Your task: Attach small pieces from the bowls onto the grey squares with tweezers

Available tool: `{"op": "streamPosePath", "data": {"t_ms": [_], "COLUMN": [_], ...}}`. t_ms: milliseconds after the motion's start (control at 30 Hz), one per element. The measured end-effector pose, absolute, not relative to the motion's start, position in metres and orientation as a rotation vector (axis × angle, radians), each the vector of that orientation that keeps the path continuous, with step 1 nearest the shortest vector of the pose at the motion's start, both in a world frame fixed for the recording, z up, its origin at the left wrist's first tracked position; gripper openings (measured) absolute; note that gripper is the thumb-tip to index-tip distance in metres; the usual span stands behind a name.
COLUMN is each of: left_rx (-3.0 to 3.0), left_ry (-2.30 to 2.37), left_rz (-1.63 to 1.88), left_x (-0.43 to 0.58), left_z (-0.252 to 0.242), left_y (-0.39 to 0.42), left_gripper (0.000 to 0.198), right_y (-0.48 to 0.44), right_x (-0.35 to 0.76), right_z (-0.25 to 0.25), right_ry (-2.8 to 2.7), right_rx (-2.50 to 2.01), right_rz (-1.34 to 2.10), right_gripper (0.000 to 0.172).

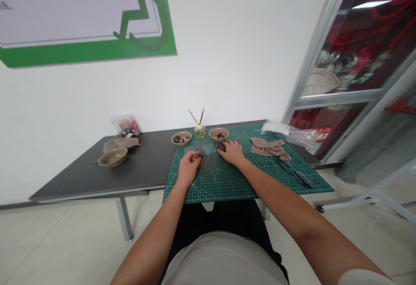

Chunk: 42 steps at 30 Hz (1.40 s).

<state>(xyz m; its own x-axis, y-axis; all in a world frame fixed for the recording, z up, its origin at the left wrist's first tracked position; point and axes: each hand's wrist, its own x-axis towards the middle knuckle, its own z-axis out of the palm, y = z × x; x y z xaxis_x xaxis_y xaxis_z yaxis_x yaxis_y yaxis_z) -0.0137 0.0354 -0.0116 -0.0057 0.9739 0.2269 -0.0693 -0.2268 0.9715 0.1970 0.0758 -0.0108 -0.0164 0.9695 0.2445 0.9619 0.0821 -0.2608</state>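
Observation:
My left hand (189, 166) is closed in a pinch over the green cutting mat (208, 189). A small dark piece (200, 157) shows at its fingertips, too small to identify. My right hand (232, 152) curls over a dark brown block (221, 147) standing on the mat, with the fingers around its right side. Between the hands lies a thin clear square sheet (208, 149), and another clear sheet (188, 149) is partly behind my left hand. Two tan bowls sit beyond: the left bowl (174, 142) and the right bowl (227, 137) both contain small dark pieces.
A reed diffuser (200, 132) stands between the bowls. To the right lie a brown cloth (268, 147), glasses (294, 173) and a clear plastic bag (289, 133). At the left are another bowl (112, 158), a cloth (133, 142) and a plastic tub (125, 124). A wall backs the table.

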Motion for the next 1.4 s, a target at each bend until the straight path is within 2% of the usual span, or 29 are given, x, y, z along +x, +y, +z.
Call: {"op": "streamPosePath", "data": {"t_ms": [267, 533, 700, 900, 1200, 1267, 1400], "left_rx": [1.371, 1.399, 1.399, 1.386, 1.377, 1.388, 1.41], "left_ry": [1.055, 1.085, 1.096, 1.103, 1.087, 1.089, 1.095], "left_rz": [1.374, 1.358, 1.367, 1.357, 1.363, 1.356, 1.352], "left_x": [-0.014, -0.015, -0.014, -0.014, -0.015, -0.015, -0.016], "left_z": [-0.013, -0.013, -0.009, -0.008, -0.011, -0.012, -0.014], "left_y": [0.036, 0.036, 0.033, 0.032, 0.033, 0.033, 0.034], "left_gripper": [0.022, 0.022, 0.022, 0.022, 0.022, 0.022, 0.022], "right_y": [0.079, 0.078, 0.077, 0.074, 0.075, 0.077, 0.086], "right_x": [0.211, 0.216, 0.215, 0.211, 0.213, 0.218, 0.229], "right_z": [-0.006, -0.009, -0.009, -0.008, -0.007, -0.006, -0.003], "right_ry": [-1.985, -2.038, -2.059, -2.133, -2.252, -2.279, -2.345], "right_rx": [-1.935, -1.871, -1.838, -1.739, -1.64, -1.644, -1.613], "right_rz": [0.089, 0.076, 0.088, 0.016, 0.134, 0.152, 0.174], "right_gripper": [0.074, 0.062, 0.064, 0.057, 0.073, 0.07, 0.049]}}
